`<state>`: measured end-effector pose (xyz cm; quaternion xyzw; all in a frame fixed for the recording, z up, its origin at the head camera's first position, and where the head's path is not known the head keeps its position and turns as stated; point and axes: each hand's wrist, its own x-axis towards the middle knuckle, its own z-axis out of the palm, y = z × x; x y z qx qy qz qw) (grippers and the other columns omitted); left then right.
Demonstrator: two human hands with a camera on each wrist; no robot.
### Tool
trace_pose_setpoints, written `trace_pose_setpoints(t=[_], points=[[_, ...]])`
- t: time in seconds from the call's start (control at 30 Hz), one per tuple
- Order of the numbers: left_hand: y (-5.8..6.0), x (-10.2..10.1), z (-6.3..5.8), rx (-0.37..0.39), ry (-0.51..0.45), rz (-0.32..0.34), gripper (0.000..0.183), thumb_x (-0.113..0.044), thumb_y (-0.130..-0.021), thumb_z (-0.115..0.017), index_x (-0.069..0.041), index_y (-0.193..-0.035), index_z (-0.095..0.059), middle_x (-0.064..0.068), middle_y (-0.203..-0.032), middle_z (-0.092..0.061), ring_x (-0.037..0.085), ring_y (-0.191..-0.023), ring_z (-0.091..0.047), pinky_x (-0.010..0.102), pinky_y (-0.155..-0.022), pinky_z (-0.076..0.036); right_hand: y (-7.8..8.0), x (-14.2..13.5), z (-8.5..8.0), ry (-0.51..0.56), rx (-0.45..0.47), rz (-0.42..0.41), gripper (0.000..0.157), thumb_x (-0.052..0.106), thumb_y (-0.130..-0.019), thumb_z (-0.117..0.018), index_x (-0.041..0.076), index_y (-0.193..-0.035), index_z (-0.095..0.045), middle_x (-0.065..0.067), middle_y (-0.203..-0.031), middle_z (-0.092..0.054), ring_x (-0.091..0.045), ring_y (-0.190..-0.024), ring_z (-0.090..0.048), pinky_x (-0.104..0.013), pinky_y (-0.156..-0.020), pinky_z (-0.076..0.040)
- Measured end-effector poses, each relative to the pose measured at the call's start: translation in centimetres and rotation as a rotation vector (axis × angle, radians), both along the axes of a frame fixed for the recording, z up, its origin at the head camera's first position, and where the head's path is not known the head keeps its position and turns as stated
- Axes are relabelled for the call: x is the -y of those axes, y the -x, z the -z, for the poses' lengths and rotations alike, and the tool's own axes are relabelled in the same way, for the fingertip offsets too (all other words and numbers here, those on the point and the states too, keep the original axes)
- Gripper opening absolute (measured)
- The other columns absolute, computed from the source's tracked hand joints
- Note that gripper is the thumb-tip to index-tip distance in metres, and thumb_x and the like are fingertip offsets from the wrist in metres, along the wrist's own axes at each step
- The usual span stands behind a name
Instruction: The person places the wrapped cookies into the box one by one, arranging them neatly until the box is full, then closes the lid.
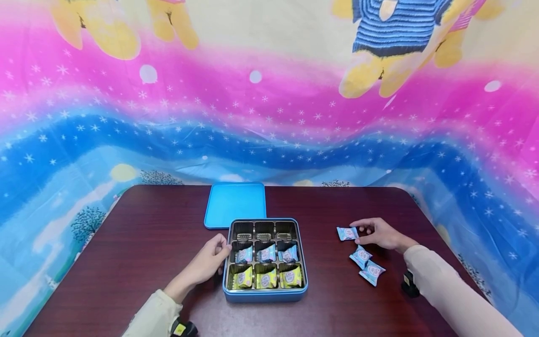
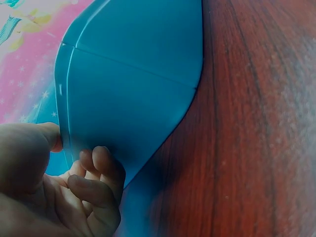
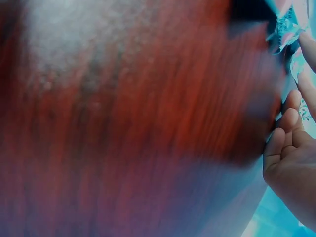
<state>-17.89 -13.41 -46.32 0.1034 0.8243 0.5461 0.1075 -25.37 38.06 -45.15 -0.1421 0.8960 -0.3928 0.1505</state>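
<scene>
The blue tin [image 1: 266,296] stands on the table [image 1: 139,234]. Its rim is gripped at nine o'clock by the left hand [image 1: 204,260], the thumb laid against the edge and the other fingers bent near the outer wall. Between two and three o'clock from the tin, a blue packet [image 1: 347,233] is pinched at its right end by the right hand [image 1: 379,233], with thumb and forefinger parted around it and the remaining fingers curled; whether it is raised cannot be told. Two loose packets [image 1: 360,256] are seen at three o'clock, the lid [image 1: 236,201] at eleven.
</scene>
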Motion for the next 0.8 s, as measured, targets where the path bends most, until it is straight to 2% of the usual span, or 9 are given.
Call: trace_pose_setpoints(t=[0.2, 0.8], points=[[-0.03, 0.01, -0.06, 0.004, -0.003, -0.004, 0.019, -0.013, -0.105, -0.049, -0.003, -0.091, -0.041, 0.0, -0.057, -0.046, 0.013, -0.048, -0.05, 0.025, -0.049, -0.046, -0.14, 0.27, 0.1, 0.018, -0.039, -0.024, 0.049, 0.011, -0.089, -0.076, -0.007, -0.131, -0.06, -0.017, -0.098, -0.052, -0.014, -0.07, -0.037, -0.028, -0.06, -0.037], [-0.13, -0.01, -0.23, 0.009, -0.003, -0.003, 0.019, -0.013, -0.105, -0.049, -0.003, -0.091, -0.041, 0.002, -0.058, -0.047, 0.015, -0.049, -0.052, 0.026, -0.048, -0.045, -0.52, 0.76, 0.43, 0.006, -0.131, -0.025, 0.043, 0.006, -0.087, -0.077, -0.008, -0.125, -0.063, -0.016, -0.091, -0.051, -0.013, -0.068, -0.036, -0.026, -0.059, -0.035]])
